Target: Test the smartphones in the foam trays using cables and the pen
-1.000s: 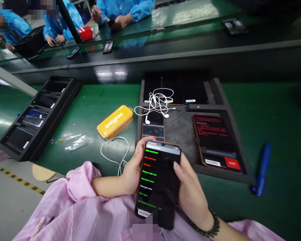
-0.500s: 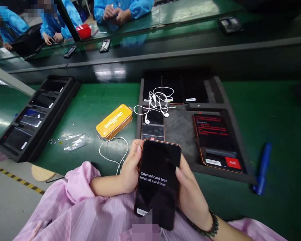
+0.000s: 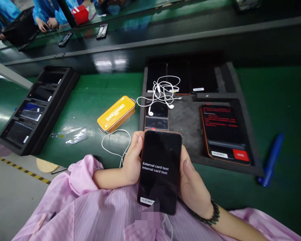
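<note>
Between my two hands I hold a smartphone [image 3: 160, 154] with an orange edge, tilted up towards me. Its dark screen reads "External card test" and "Internal card test", and a white label sits at its lower left. My left hand [image 3: 133, 162] grips the left side, thumb along the edge. On the right side, my right hand [image 3: 194, 184] closes around the phone, its fingers mostly hidden behind it. A white cable [image 3: 167, 224] hangs below the phone. Just beyond lies a dark foam tray [image 3: 183, 120] with several phones and tangled white earphones [image 3: 163, 95] on it.
In the tray, one phone [image 3: 223, 130] shows red text. A yellow tin box [image 3: 116, 113], a clear plastic bag [image 3: 75, 134] and a second phone tray [image 3: 46, 117] are to the left. A blue marker [image 3: 271, 160] lies right. Co-workers' hands [image 3: 46, 24] are across the bench.
The view has tipped down and shifted a little, so the bench sits higher in the picture. My right thumb has drawn back from the screen to the phone's edge. The screen text is the same.
</note>
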The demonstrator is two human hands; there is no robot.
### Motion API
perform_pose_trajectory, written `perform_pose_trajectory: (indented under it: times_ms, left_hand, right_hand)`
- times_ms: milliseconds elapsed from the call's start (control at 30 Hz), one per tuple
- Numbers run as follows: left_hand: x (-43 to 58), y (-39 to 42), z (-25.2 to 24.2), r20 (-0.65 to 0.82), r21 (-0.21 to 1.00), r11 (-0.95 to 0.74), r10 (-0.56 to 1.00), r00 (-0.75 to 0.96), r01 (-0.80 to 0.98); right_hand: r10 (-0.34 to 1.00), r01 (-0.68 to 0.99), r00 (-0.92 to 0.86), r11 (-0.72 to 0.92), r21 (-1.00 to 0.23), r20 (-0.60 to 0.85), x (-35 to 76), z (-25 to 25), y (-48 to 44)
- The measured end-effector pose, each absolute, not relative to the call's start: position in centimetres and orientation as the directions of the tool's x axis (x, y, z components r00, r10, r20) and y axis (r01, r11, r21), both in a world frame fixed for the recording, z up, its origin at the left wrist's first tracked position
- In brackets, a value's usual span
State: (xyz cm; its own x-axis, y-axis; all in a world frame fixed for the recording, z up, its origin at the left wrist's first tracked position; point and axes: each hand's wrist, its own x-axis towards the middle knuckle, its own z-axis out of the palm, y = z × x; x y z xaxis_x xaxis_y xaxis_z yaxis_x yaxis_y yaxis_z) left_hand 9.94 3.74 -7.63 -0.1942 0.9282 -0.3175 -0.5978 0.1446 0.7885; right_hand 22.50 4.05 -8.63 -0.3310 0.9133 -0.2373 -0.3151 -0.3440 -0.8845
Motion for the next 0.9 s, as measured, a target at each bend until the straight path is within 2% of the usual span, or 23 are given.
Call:
perform_pose_trajectory:
  times_ms: [200,500,900]
  left_hand:
    - [9.73,3.83,-7.93,-0.281,0.81,0.107,0.934,-0.222,-0.576]
    - [9.93,3.93,-7.54,-0.315,0.798,0.124,0.92,-0.233,-0.589]
    - [10.01,4.22,-7.27,-0.341,0.793,0.135,0.907,-0.248,-0.594]
  right_hand:
    - [0.892,-0.325,-0.39,-0.366,-0.872,-0.229,22.65,-8.55,3.8]
    - [0.875,-0.335,-0.419,-0.397,-0.855,-0.242,22.71,-8.68,3.73]
    - [0.874,-0.251,-0.392,-0.401,-0.881,-0.286,22.69,-8.34,3.78]
